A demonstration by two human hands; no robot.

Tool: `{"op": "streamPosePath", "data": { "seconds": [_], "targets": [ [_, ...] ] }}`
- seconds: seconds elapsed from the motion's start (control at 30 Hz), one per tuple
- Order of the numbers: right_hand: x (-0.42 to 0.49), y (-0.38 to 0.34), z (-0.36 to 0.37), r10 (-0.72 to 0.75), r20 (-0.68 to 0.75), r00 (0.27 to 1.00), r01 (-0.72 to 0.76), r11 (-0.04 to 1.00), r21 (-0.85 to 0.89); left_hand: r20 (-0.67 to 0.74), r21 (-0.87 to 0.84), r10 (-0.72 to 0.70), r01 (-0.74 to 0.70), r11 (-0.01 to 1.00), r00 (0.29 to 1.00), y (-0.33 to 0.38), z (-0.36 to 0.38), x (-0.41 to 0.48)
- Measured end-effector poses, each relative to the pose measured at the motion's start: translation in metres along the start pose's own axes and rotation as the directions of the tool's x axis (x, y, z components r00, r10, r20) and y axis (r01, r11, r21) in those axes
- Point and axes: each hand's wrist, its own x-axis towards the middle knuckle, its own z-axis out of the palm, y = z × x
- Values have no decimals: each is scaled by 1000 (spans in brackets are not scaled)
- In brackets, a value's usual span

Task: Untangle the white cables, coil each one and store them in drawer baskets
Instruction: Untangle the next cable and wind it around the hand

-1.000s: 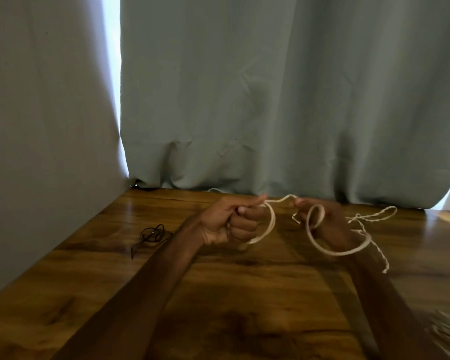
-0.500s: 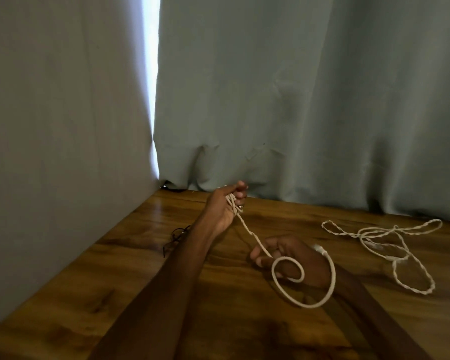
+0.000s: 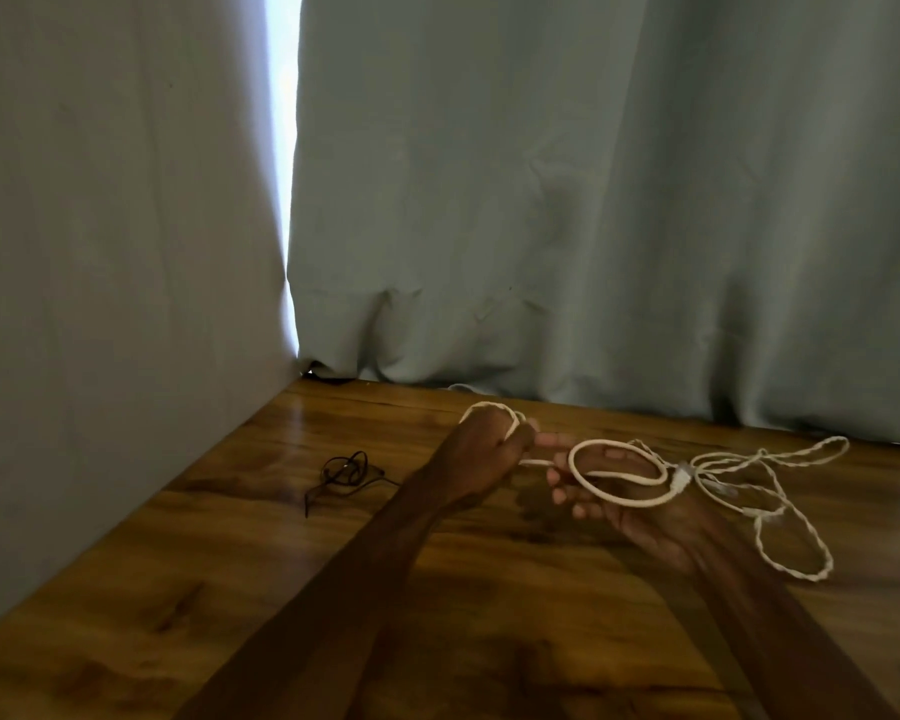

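Left hand (image 3: 481, 454) has neared right hand (image 3: 619, 511); white cable (image 3: 625, 504) runs left-to-right.

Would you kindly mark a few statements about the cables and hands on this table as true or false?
1. The left hand grips the white cable. True.
2. A black cord lies on the wooden table. True.
3. The black cord lies right of both hands. False: it lies left of them.
4. The twisted white cable sits in a basket. False: it lies loose on the table.
5. White cable loops cross the right hand. True.
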Motion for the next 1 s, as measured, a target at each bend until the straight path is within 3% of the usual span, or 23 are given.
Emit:
{"op": "streamPosePath", "data": {
  "seconds": [0.07,0.13,0.23,0.4,0.47,0.5,0.53,0.6,0.63,0.67,0.73,0.83,0.9,1.0],
  "targets": [
    [-6,-4,-4,-22,45,999,19,997,72,-68,1,-39,40,999,997,-3,4,2],
    [-9,-5,-4,-87,60,994,89,995,-35,-128,53,-67,74,996,990,-8,6,2],
    [-12,-3,-3,-276,34,961,277,945,-172,-123,234,72,-42,971,990,-20,10,-3],
    [-29,-17,11,-294,-148,944,327,890,318,25,423,-15,3,906,1000,-29,3,-6],
    [-24,-16,8,-326,-253,911,386,891,239,75,436,-71,32,899,995,-23,-1,-7],
    [-22,-16,6,-380,-345,858,426,902,67,127,417,-130,66,906,983,-19,-4,-7],
    [-21,-13,-2,-449,-458,767,428,890,-157,207,355,-203,120,927,957,-15,-7,-7],
    [-21,-7,-20,-613,-608,504,294,784,-546,411,131,-302,272,953,860,-7,-12,-7],
    [-22,-4,-26,-693,-601,398,228,709,-667,512,-4,-307,360,933,802,-3,-15,-6],
    [-22,-1,-32,-758,-556,341,176,633,-754,604,-155,-262,433,888,753,1,-17,-4],
    [-20,5,-36,-817,-488,308,118,541,-833,704,-434,-65,501,748,707,5,-21,-1],
    [-15,8,-39,-786,-533,314,27,569,-822,655,-662,154,462,590,740,10,-34,1],
    [-19,7,-43,-739,-561,373,-66,582,-810,556,-760,157,423,493,817,11,-44,1],
    [-34,6,-49,-653,-584,482,-233,547,-804,339,-890,1,321,323,941,5,-58,5]
  ]
}}
